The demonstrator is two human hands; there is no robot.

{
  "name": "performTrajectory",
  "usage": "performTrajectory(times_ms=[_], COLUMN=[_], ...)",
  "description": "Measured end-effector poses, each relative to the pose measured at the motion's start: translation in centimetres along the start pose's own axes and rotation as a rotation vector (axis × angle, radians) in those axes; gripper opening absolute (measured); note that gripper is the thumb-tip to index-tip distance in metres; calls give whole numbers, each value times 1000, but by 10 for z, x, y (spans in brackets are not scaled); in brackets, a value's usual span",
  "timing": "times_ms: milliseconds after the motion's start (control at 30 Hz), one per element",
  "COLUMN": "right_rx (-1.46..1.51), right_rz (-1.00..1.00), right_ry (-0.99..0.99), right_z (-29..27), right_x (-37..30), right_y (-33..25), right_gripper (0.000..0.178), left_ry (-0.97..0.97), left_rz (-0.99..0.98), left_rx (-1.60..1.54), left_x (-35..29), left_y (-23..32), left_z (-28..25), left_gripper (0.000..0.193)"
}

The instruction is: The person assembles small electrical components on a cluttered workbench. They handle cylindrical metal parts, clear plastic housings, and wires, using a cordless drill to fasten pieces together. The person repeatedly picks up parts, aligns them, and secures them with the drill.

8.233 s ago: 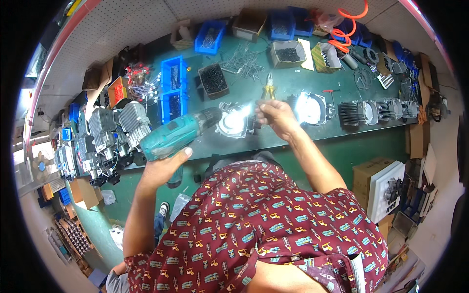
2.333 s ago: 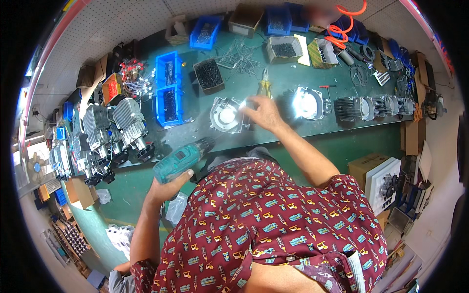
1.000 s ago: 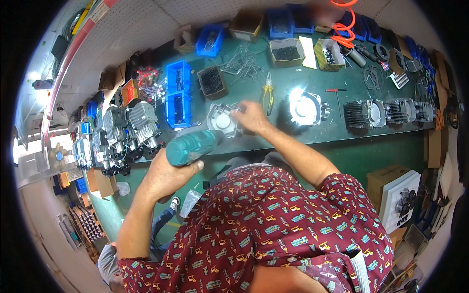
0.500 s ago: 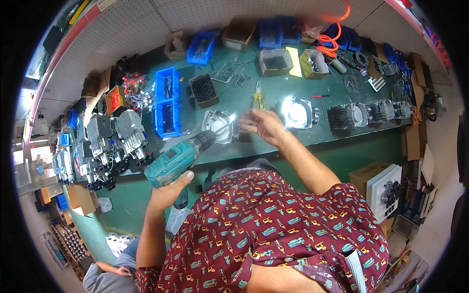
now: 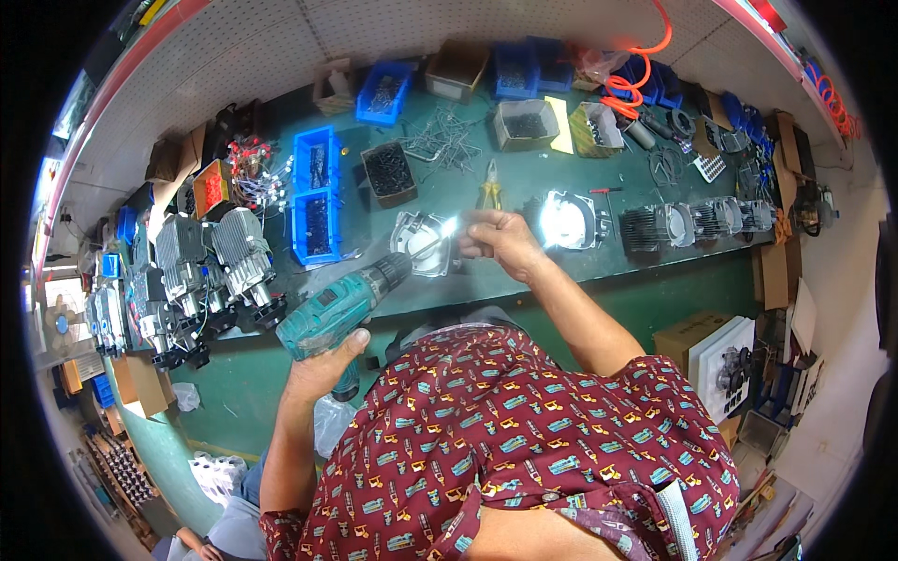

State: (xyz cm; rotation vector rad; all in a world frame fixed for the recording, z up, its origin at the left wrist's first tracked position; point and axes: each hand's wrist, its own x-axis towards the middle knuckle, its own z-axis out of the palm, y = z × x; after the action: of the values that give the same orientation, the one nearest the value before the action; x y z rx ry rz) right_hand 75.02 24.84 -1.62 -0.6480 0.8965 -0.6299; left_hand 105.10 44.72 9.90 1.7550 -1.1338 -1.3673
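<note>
My left hand (image 5: pixel 321 369) is wrapped round the grip of a teal cordless drill (image 5: pixel 329 313). The drill's long bit points up and right, over a round metal housing (image 5: pixel 408 232) on the green bench. Close to the bit's tip, beside a bright spot of light, my right hand (image 5: pixel 503 245) has its fingers drawn together; anything small between them is hidden. Just beyond that hand lie yellow-handled pliers (image 5: pixel 491 192). A second metal housing (image 5: pixel 567 222), brightly lit, rests to the right of it.
Finned motor housings (image 5: pixel 658 227) line the bench's right side, and assembled motors (image 5: pixel 241 248) crowd its left end. Blue bins (image 5: pixel 316 227) and a box of dark screws (image 5: pixel 389 175) stand behind the drill. An orange coiled hose (image 5: pixel 627 93) hangs at the back. Another person (image 5: pixel 234 535) is at lower left.
My right hand's fingers have drawn closer together near the bit's tip. The drill keeps almost the same place, and the whole view has shifted slightly.
</note>
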Motion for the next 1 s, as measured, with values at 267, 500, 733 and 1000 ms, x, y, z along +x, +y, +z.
performTrajectory(times_ms=[267,500,733,1000], right_rx=[-14,-47,-161,-231], right_rz=[22,44,55,189], right_ry=[-69,-98,-316,-502], right_z=[9,11,7,12], right_x=[0,1,2,12], right_y=[-3,-9,-29,-37], right_gripper=[35,34,32,29], left_ry=[7,43,-5,53], left_rz=[-33,19,-115,-86], left_rx=[-94,-190,-456,-5], left_x=[-1,1,-3,-21], left_y=[-1,3,1,7], left_z=[-4,-3,-27,-43], left_gripper=[35,34,34,35])
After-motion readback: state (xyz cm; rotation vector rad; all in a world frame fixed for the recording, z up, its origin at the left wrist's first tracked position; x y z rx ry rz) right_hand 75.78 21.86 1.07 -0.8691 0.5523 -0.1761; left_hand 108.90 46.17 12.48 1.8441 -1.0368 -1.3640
